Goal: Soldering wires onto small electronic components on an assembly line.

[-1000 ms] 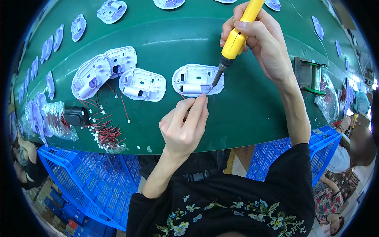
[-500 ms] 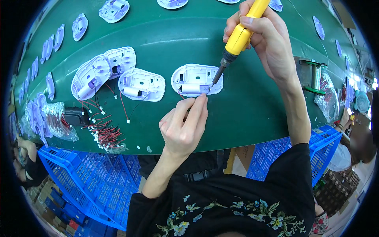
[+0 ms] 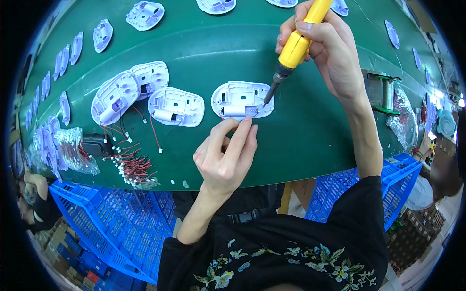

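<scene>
A white plastic housing (image 3: 236,89) lies open-side up on the green table in front of me, with a battery-like compartment along its near side. My right hand (image 3: 330,48) grips a yellow soldering iron (image 3: 295,50), its tip slanting down to the housing's right near corner. With fingertips pinched at the housing's near edge, my left hand (image 3: 225,157) holds a thin wire, mostly hidden by the fingers. A red wire shows at the housing's lower left. Just to the left lies another wired housing (image 3: 175,103), beside two overlapping housings (image 3: 114,97).
A heap of red and black wires with white connectors (image 3: 133,167) lies near the table's front edge. A bag of wires (image 3: 75,150) sits left of it. On the right stands a solder spool (image 3: 388,94). Blue crates (image 3: 114,223) flank me below the table. More housings line the far side.
The iron's tip has shifted slightly to the right. My left hand keeps its pinch at the housing's near edge. The whole view has shifted a little.
</scene>
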Tool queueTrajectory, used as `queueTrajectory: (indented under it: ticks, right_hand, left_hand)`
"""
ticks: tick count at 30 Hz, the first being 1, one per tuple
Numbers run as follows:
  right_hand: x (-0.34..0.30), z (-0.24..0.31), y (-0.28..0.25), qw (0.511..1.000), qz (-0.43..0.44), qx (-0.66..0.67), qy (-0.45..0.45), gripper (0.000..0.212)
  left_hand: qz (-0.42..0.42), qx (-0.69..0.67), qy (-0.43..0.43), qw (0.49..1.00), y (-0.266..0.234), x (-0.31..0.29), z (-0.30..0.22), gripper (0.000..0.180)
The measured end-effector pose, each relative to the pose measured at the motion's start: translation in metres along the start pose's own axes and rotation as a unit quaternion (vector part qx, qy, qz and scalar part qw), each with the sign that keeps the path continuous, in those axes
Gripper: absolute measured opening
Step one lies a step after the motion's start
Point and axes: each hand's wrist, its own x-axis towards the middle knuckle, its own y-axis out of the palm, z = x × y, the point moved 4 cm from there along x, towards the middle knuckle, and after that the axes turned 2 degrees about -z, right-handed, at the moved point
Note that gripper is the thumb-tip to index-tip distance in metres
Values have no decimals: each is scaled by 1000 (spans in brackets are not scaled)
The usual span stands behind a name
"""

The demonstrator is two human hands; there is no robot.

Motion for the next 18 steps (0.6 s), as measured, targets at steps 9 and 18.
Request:
queueTrajectory:
  ticks: [9, 18]
  right_hand:
    - [-1, 11, -21, 992, 39, -95, -69, 28]
    - [-63, 30, -65, 998, -33, -46, 6, 34]
  left_hand:
    - [196, 112, 51, 973, -8, 51, -2, 33]
    - [243, 67, 82, 964, -36, 68, -6, 27]
